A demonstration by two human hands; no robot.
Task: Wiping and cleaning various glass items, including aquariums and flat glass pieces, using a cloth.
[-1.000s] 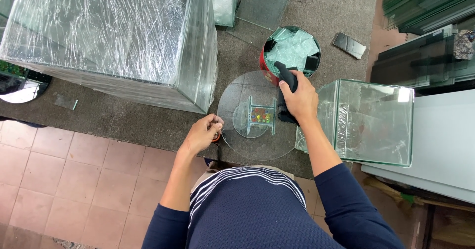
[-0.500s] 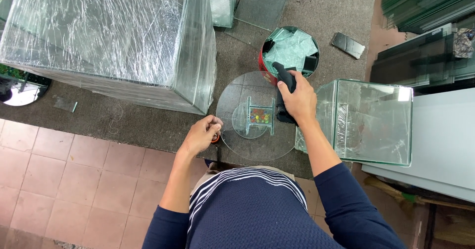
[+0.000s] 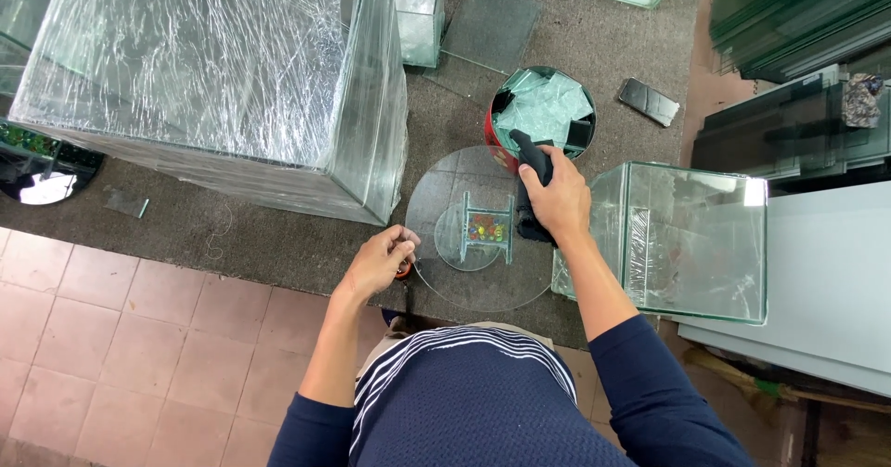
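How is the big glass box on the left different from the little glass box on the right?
The big glass box is wrapped in crinkly clear film; the little glass box is bare. The big one is much larger and takes up the left of the grey mat, while the little one sits beside the right hand. Both are clear, straight-sided and made of flat glass panes.
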